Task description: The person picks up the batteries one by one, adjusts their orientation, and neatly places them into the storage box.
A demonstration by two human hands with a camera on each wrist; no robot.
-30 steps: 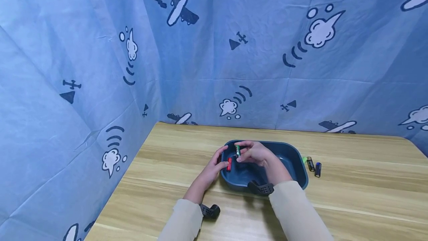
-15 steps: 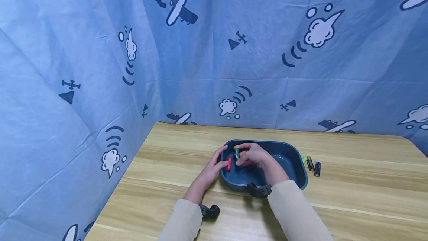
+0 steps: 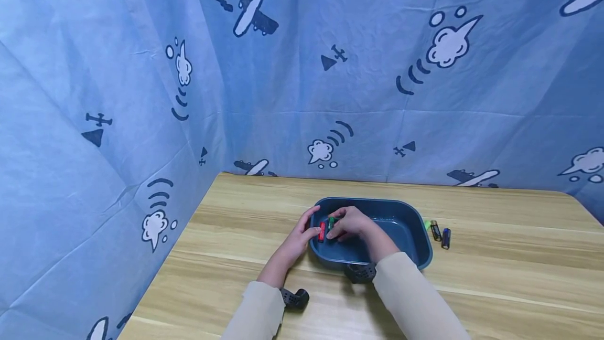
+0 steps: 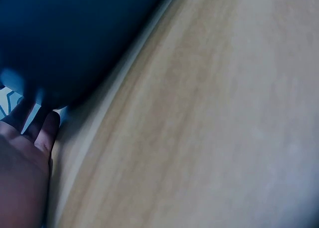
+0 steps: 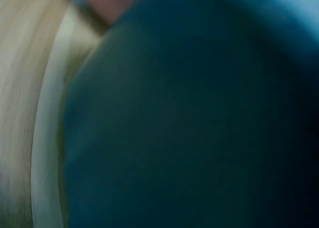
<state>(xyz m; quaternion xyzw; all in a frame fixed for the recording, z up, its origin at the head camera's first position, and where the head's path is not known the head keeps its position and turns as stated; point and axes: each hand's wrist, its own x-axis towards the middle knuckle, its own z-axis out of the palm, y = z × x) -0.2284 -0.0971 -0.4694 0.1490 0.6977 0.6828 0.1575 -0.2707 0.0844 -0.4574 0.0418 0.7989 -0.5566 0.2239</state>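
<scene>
The main risk lies at the left end of the blue tub (image 3: pixel 403 235), where two small batteries sit close beside each other with fingers crowded round them. The right hand (image 3: pixel 353 224) reaches inside and pinches the green battery (image 3: pixel 331 223) between thumb and fingers, just right of the red battery (image 3: pixel 321 232); whether its lower end meets the tub floor cannot be told. The left hand (image 3: pixel 298 232) is spread at the tub's left wall, its fingers fairly straight outside and along the rim, its thumb across the red battery. A slight sideways drift of the right fingertips could knock the red one, and if that thumb is all that steadies it, lifting the thumb early might let it tip or roll. A loose or uneven pinch could make the green battery twist or drop, since a smooth round case probably gives little hold. The right wrist hangs over the tub's near wall, so the black wrist camera (image 3: pixel 360 273) could catch there and jolt everything within. A shove of the tub to the right might also bump the dark battery (image 3: pixel 435 231) and the blue battery (image 3: pixel 445 238), which lie near its right end on the wooden table (image 3: pixel 264 214) and could roll.
</scene>
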